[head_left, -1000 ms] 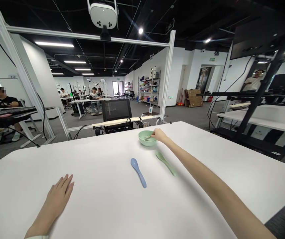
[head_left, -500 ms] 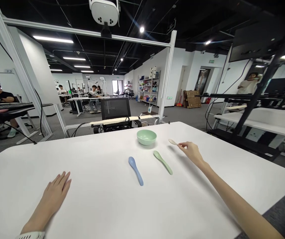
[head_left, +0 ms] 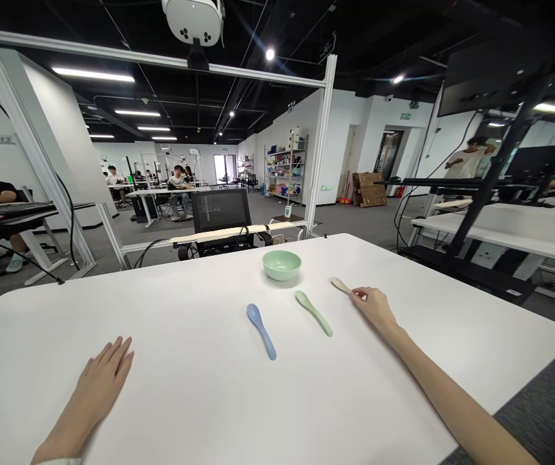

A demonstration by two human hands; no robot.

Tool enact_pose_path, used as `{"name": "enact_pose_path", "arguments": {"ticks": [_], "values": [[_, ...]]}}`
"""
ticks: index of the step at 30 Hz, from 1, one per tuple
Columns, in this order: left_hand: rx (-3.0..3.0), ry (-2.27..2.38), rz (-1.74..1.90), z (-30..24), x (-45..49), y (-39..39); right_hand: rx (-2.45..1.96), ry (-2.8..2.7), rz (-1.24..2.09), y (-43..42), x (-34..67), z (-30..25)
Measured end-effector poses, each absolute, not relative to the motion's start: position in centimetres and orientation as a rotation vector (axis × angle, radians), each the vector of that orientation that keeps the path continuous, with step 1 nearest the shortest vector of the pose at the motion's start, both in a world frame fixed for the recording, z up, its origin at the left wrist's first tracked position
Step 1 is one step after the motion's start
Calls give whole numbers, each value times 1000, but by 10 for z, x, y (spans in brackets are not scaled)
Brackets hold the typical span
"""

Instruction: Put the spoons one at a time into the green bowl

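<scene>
My right hand [head_left: 375, 307] pinches the handle of a beige spoon [head_left: 340, 285], low over the right side of the white table [head_left: 185, 400]; the handle's end is hidden by my fingers. The spoon's bowl points away to the left and seems to touch the tabletop. To its left lies a green spoon [head_left: 314, 313], and farther left a blue spoon [head_left: 261, 331]. Behind them stands a light green bowl [head_left: 282, 265] with nothing showing above its rim. At the left, my left hand [head_left: 103, 374] rests flat on the table, fingers stretched out, touching no other object.
Past the table's far edge are a black mesh chair [head_left: 221, 212] and a metal frame [head_left: 323, 142] carrying a white device [head_left: 193, 22]. Shelves [head_left: 284, 171] stand farther back. On the right is another white desk [head_left: 514, 236] with a person behind it. Other people sit in the background.
My right hand has lowered the beige spoon toward the tabletop, and it now lies closer to the surface. My left hand stays flat. The whole view has shifted slightly.
</scene>
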State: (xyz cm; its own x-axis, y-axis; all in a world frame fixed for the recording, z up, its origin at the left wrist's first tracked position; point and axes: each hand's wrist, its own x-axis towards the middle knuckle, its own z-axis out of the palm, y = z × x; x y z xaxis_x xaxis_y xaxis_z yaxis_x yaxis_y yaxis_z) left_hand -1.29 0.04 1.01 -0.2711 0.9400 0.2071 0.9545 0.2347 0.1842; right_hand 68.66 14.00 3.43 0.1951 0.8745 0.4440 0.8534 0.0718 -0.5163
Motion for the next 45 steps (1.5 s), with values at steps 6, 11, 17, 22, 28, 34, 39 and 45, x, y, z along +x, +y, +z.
{"name": "enact_pose_path", "arguments": {"ticks": [6,11,17,22,28,34,39,45], "values": [[-1860,-2461,-377,15,-9,0,-1778,-1604,13,138,684,33],[-1870,-2458,-356,15,-10,0,-1828,-1569,-7,136,681,35],[-1857,-2453,-397,13,-10,0,-1839,-1558,-35,135,680,39],[-1857,-2448,-422,13,-10,-1,-1712,-1629,-111,122,657,53],[-1930,-2198,-731,46,21,-1,-1603,-1808,290,95,585,57],[-2233,-2300,-1318,90,143,-4,-1448,-1827,425,78,525,64],[-2656,-2694,-1728,110,243,-5,-1093,-1799,598,40,463,84],[-2578,-2709,-1958,121,264,6,-960,-1830,770,21,416,93]]}}
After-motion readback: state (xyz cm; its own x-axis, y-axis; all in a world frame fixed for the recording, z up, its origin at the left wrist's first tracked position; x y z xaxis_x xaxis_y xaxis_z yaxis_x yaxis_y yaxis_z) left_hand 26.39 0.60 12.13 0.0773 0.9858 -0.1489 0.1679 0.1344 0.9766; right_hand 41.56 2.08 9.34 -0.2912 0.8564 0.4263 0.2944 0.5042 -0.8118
